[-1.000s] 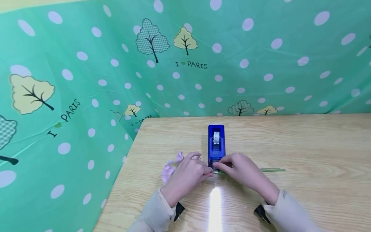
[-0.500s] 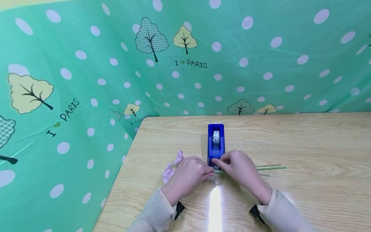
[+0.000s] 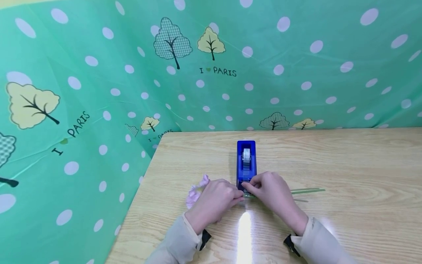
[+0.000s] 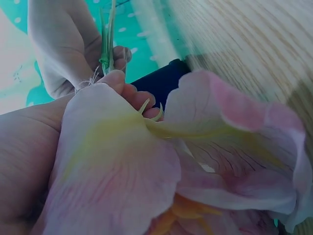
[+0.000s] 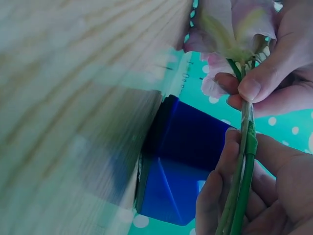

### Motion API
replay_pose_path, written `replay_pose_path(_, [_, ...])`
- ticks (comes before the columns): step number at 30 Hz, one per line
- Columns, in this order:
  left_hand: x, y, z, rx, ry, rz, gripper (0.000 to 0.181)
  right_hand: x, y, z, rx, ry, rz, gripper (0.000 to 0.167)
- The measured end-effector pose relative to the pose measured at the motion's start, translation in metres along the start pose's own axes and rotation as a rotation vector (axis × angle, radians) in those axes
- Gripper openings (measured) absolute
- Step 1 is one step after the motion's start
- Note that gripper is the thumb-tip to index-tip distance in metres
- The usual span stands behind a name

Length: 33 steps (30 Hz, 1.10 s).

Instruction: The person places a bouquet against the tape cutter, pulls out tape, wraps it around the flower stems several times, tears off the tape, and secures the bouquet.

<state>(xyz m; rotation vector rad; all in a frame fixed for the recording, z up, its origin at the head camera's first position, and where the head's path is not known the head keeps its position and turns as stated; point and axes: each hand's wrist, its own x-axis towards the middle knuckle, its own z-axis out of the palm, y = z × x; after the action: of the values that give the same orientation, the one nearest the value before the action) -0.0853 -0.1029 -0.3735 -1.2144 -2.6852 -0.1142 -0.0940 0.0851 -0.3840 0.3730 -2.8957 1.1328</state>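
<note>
Pale pink-lilac flowers [image 3: 194, 196] with yellowish centres, seen close in the left wrist view, lie to the left of the tape dispenser. My left hand [image 3: 214, 200] pinches their stems just below the blooms, thumb in front in the right wrist view. My right hand [image 3: 275, 194] is close by, its thumb and fingers curled round the green stems [image 5: 239, 191] a little lower down. A shiny, clear film shows on the stems between the hands, beside a green sleeve [image 5: 251, 139]. The blue tape dispenser [image 3: 246, 145] stands just beyond both hands, holding a tape roll [image 3: 246, 156].
The wooden table [image 3: 356, 165] bears everything. Stem ends [image 3: 310, 190] stick out to the right past my right hand. A green polka-dot cloth [image 3: 247, 73] hangs behind the table and along its left side.
My right hand has shifted slightly up and left, and the stem ends have fanned apart. The left hand keeps its pinch almost in place.
</note>
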Motion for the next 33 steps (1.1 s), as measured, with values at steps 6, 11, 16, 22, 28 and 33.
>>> replay_pose_path(6, [0.000,0.000,0.002,0.008,0.011,0.004,0.017,-0.002,-0.001,0.001,-0.041,0.027,-0.028,0.025])
replay_pose_path(11, [0.001,0.001,0.005,0.021,-0.016,0.004,0.015,-0.004,0.000,0.004,-0.098,-0.013,-0.054,0.022])
replay_pose_path(16, [0.001,0.007,0.009,0.001,-0.041,-0.002,0.013,-0.009,0.007,0.002,-0.101,-0.060,-0.071,0.027])
replay_pose_path(22, [0.002,0.010,0.006,-0.036,-0.008,-0.001,0.011,-0.010,0.010,-0.005,-0.071,-0.047,-0.068,0.029])
replay_pose_path(28, [0.001,0.009,0.003,-0.072,-0.039,-0.010,0.012,-0.011,0.013,-0.008,-0.040,-0.080,-0.068,0.025])
replay_pose_path(33, [0.001,0.011,-0.002,-0.086,-0.035,-0.015,0.015,-0.011,0.013,-0.015,-0.017,-0.098,-0.073,0.025])
